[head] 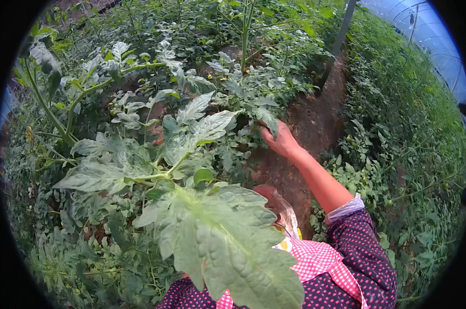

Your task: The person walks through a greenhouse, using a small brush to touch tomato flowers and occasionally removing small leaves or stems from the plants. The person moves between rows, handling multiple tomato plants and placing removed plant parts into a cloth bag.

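Observation:
My right hand (pixel 281 140) reaches forward into a tomato plant (pixel 252 104) beside the soil path. A leaf covers part of the fingers, and whether they hold anything cannot be told. Close to the camera, a large tomato leaf (pixel 225 235) hides much of my lap and the lower middle of the view. My left hand does not show. Past that leaf's right edge lies part of a bag (pixel 285 210) that looks like plastic, near my pink checked apron (pixel 317 258).
Dense tomato plants (pixel 402 154) line the right side of the brown soil path (pixel 314 119). A thick tomato stem (pixel 47 104) rises at the left. A grey post (pixel 339 38) stands ahead, and blue plastic sheeting (pixel 437 34) over hoops shows at the upper right.

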Available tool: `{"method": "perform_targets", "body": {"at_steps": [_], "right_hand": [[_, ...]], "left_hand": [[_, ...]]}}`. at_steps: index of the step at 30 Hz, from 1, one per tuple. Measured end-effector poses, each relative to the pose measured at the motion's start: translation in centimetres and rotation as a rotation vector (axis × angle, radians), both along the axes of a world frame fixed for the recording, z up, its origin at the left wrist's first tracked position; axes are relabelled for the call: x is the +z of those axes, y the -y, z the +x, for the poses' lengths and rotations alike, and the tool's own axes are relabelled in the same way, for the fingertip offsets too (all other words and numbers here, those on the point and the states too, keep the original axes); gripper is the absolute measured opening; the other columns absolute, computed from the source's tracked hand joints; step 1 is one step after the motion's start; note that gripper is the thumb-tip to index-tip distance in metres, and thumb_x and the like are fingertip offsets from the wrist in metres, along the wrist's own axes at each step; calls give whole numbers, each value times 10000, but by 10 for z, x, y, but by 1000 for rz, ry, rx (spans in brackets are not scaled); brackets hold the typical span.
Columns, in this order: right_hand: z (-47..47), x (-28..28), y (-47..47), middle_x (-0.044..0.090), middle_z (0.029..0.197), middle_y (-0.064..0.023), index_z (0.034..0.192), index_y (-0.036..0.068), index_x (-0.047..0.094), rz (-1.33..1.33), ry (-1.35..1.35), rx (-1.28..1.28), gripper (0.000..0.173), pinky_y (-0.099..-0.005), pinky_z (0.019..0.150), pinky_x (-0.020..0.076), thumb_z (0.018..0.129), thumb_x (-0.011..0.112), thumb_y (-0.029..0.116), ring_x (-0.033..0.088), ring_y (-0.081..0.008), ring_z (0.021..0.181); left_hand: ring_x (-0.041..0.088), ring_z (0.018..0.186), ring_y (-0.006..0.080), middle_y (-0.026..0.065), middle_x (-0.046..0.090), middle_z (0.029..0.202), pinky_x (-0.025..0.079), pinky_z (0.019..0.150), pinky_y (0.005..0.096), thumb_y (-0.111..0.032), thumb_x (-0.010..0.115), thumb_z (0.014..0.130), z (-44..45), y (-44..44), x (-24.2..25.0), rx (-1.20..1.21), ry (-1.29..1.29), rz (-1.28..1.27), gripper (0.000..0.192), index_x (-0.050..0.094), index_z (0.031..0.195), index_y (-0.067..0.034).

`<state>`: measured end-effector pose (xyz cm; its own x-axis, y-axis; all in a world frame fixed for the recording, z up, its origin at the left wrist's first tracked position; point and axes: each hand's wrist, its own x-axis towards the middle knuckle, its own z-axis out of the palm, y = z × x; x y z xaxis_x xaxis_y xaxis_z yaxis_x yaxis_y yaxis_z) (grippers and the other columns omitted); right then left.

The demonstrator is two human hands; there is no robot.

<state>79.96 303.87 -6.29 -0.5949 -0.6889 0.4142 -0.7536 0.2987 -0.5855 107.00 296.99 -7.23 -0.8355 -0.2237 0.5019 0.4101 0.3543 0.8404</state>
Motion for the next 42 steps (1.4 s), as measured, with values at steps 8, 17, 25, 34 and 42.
{"method": "perform_targets", "body": {"at_steps": [8, 17, 25, 34, 42], "right_hand": [[-158, -106, 174, 464, 1207, -100, 1164, 75, 484, -823, -585, 275, 269, -454, 965, 432, 912, 498, 166, 478, -262, 1152], [-176, -127, 149, 548, 1166, -115, 1174, 48, 514, 492, -512, 129, 457, -523, 987, 339, 859, 543, 377, 510, -271, 1092], [-125, -159, 109, 598, 947, -102, 1146, 57, 513, 254, -1090, 201, 510, -443, 745, 424, 786, 630, 399, 565, -251, 920], [-138, -81, 110, 645, 764, -100, 741, 96, 626, 62, -166, 375, 194, -427, 674, 491, 765, 631, 288, 637, -289, 785], [-172, -61, 162, 649, 874, -118, 1110, 121, 506, 229, -103, 467, 338, -413, 670, 506, 780, 519, 50, 643, -303, 811]], "left_hand": [[637, 730, 193, 104, 659, 888, 492, 629, 275, 6, 690, 751, -26, 13, -6, 80, 115, -7, 210, 689, 959, -25], [640, 756, 218, 108, 673, 845, 497, 675, 293, 8, 701, 737, -47, -19, 7, 409, 209, -94, 143, 690, 879, 6], [641, 717, 207, 125, 676, 835, 478, 665, 285, 19, 715, 714, -87, -47, 24, 517, 365, -191, 98, 672, 802, 27], [630, 791, 186, 104, 677, 892, 485, 684, 274, 10, 691, 757, -113, -72, 33, 644, 405, -82, 93, 676, 849, 18], [627, 764, 178, 85, 666, 863, 482, 656, 272, -26, 684, 779, -102, -79, 25, 766, 374, -38, 142, 693, 921, -22]]}}
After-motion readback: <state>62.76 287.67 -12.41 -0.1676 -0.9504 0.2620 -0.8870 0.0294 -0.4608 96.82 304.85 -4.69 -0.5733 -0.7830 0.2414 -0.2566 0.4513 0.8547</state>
